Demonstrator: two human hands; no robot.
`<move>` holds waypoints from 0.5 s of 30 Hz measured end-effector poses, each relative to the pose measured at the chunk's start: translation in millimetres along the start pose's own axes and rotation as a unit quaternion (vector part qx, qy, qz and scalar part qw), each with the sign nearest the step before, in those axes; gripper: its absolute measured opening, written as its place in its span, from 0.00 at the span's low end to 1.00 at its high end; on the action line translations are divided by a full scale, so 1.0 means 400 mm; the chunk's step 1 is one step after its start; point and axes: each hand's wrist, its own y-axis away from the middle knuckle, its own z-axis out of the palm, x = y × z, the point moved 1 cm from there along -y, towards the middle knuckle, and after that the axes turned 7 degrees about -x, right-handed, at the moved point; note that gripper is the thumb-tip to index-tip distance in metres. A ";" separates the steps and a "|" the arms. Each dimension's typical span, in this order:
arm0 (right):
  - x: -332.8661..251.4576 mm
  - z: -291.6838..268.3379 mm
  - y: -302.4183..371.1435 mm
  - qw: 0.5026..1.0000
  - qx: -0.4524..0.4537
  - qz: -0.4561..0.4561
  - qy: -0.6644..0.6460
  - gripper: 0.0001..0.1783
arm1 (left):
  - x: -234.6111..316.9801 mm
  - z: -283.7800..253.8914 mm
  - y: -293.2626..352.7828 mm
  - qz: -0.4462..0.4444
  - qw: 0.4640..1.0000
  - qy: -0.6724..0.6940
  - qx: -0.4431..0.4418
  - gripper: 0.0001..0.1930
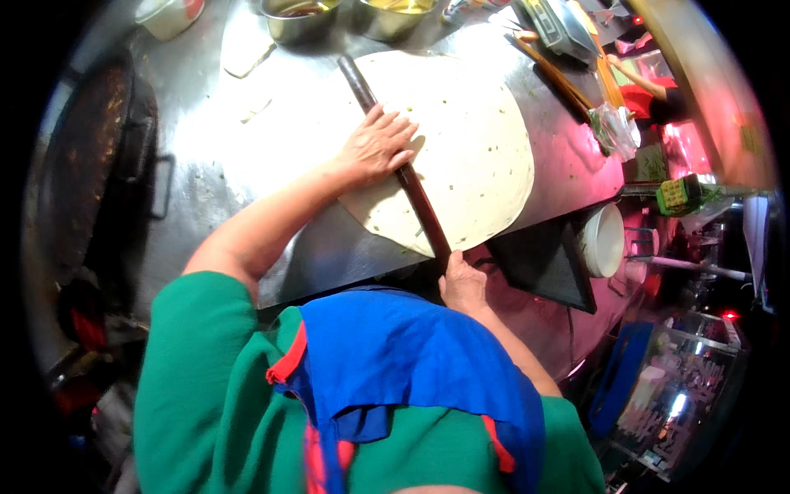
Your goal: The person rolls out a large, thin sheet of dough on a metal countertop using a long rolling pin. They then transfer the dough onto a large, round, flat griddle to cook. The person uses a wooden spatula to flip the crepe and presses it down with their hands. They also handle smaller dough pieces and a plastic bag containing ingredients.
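A large round sheet of dough [473,156], pale with green flecks, lies on the metal worktop [193,177]. A dark wooden rolling pin [421,206] crosses it at a slant, its near end past the dough's near edge. My left hand [377,148] lies across the pin's middle, fingers stretched out and palm on the wood. At the near end my right hand [465,284] is closed round the pin, close to my blue apron [403,346]. The fingertips of the right hand are partly hidden.
Two metal bowls [300,23] stand at the far edge. A large dark round pan [82,156] is at the left. Wooden sticks [555,78] and a plastic bag [615,130] lie at the far right. A white bucket [603,240] stands below the right edge. Another person's arm [638,78] shows beyond.
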 end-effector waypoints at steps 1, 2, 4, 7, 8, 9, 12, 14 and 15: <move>-0.014 -0.003 0.003 1.000 -0.001 -0.006 -0.007 0.22 | -0.012 -0.014 0.036 0.020 0.999 -0.015 0.044 0.26; -0.025 -0.004 0.007 1.000 -0.002 -0.012 -0.014 0.21 | -0.016 -0.020 0.054 0.042 0.995 -0.029 0.088 0.27; -0.050 -0.027 0.014 0.999 -0.003 -0.029 -0.016 0.21 | -0.033 -0.040 0.042 0.008 1.000 -0.008 0.002 0.29; -0.058 -0.012 0.017 1.000 0.013 -0.026 0.002 0.20 | -0.027 -0.111 -0.039 -0.092 0.990 0.005 -0.108 0.34; -0.060 -0.015 0.011 1.000 0.008 -0.024 0.011 0.19 | -0.062 -0.043 -0.052 -0.042 0.999 -0.030 0.013 0.33; -0.063 -0.014 0.008 0.999 0.009 -0.023 0.029 0.17 | -0.064 -0.028 -0.061 0.010 0.989 -0.062 0.132 0.32; -0.071 0.006 0.007 0.998 0.008 -0.021 0.065 0.16 | -0.079 0.006 -0.038 -0.043 0.995 -0.060 -0.072 0.29; -0.084 0.022 0.006 0.998 0.008 -0.014 0.063 0.19 | -0.066 -0.051 -0.018 -0.036 0.988 -0.049 -0.140 0.28; -0.096 0.024 0.001 0.998 0.006 -0.017 0.061 0.19 | -0.074 -0.073 -0.004 -0.034 0.983 -0.047 -0.174 0.27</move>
